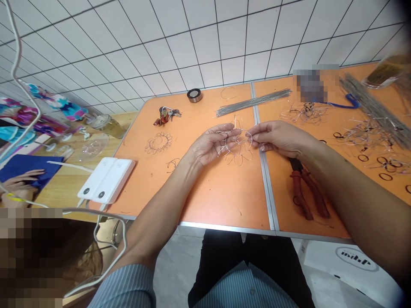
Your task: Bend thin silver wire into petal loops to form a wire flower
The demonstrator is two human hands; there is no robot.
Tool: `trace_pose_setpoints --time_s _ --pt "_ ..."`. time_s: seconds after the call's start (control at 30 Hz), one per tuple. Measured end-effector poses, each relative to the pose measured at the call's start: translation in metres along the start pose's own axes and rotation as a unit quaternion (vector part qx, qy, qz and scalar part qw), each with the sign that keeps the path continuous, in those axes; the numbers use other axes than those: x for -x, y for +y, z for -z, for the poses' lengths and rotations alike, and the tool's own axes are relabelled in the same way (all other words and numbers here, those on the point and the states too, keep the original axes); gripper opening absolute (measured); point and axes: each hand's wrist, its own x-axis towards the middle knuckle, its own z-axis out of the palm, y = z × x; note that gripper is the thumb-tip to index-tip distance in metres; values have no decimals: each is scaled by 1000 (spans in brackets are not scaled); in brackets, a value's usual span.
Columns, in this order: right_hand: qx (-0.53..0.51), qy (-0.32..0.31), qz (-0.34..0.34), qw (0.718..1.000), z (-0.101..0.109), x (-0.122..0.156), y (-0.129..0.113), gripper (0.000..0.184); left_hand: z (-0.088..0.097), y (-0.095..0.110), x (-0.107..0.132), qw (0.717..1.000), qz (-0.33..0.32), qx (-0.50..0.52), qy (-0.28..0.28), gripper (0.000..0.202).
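- Orange worktop (218, 192): right end cut off by the frame, far-right clutter blurred.
- Left hand (210, 145), right hand (276, 137): both grips pinched closed on the wire loop piece (236, 156), mid-worktop.
- Red pliers (305, 192), near right: head hidden under right wrist.
- Wire loop piece: thin, shape hard to read; can't tell if it touches the surface.

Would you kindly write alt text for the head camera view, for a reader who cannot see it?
The left hand and right hand pinch a looped wire piece over an orange table. Red-handled pliers lie nearby.
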Motion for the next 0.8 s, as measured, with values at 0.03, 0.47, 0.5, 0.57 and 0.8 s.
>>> trace_pose_setpoints --time_s 0.03,0.47,0.5,0.57,0.8 --pt "-22 -16 -6 1000 0 -2 3 20 -1 0 0 1000 0 2 -1 30" --pt "-186 -119 -56 974 -3 -11 19 32 -1 -2 -1 1000 1 17 4 32" --pt "-190 -117 -57 973 -3 -12 19 32 -2 -2 0 1000 1 17 5 31" --pt "-193 -116 -56 973 -3 -13 20 32 -4 -3 0 1000 3 17 5 29" --pt "-190 -135 -67 970 -1 -15 21 22 -3 -4 -1 1000 3 17 -3 32"
